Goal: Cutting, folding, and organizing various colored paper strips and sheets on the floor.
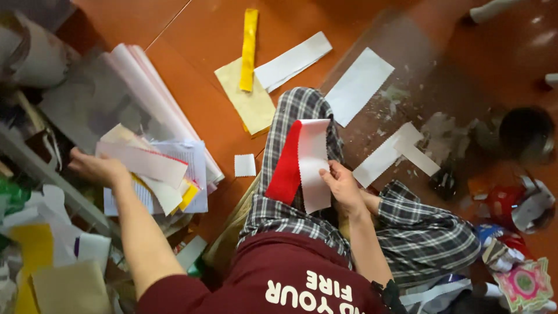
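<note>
Two hands work apart. The right hand (343,185), elbow bent close to the body, pinches a red strip (286,166) and a white strip (314,163) together at their lower edge — both stand up over the plaid knee (299,104). The left hand (100,168), arm stretched far out, presses fingers down on a paper stack (168,168) — a small white square (244,165) lies on the floor between the hands.

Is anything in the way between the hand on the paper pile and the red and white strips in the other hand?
Nothing blocks it. Between the left hand on the paper pile and the strips in the right hand lies only a small white square, flat on the floor.
</note>
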